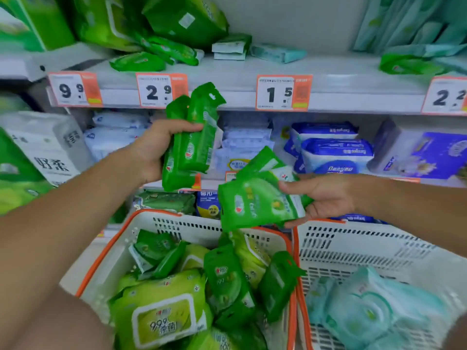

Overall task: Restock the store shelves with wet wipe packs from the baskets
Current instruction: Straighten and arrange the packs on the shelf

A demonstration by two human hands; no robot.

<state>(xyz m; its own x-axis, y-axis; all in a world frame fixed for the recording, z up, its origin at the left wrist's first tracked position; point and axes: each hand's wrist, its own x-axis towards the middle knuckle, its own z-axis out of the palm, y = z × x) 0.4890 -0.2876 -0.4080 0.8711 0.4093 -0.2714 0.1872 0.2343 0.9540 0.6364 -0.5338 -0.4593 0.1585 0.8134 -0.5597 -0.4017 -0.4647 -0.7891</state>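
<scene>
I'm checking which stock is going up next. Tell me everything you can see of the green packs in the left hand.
The small glossy green plastic wet wipe packs look like two or three stacked flat, standing nearly upright. Each has a notched hang tab on top and a red-and-white logo. The left hand grips them from the side, thumb across the front, in front of the white shelf edge with price tags.
</scene>
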